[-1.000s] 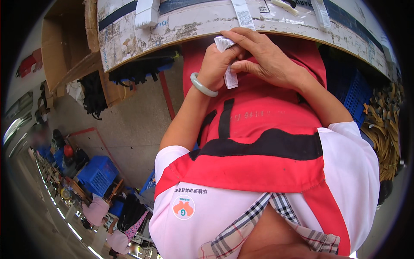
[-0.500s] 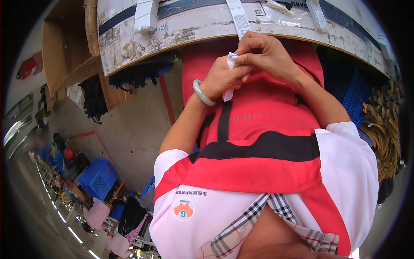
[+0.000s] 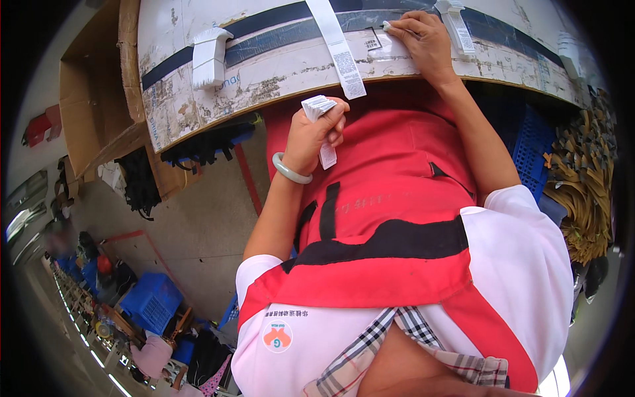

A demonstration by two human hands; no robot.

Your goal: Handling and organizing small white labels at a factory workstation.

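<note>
White labels (image 3: 319, 107) sit pinched in my left hand (image 3: 316, 135); my right hand (image 3: 423, 41) presses one label (image 3: 390, 27) onto the worn table (image 3: 278, 79), beside a long strip (image 3: 340, 49).

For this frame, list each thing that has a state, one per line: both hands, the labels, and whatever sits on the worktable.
left hand: closed around a small stack of white labels, held off the table
stack of white labels: fanned, gripped in the left hand
right hand: on the worktable, fingertips pressing a small white label
small white label: flat on the table
long label strip: lying flat across the worktable
folded label bundle: resting on the table, untouched
</note>
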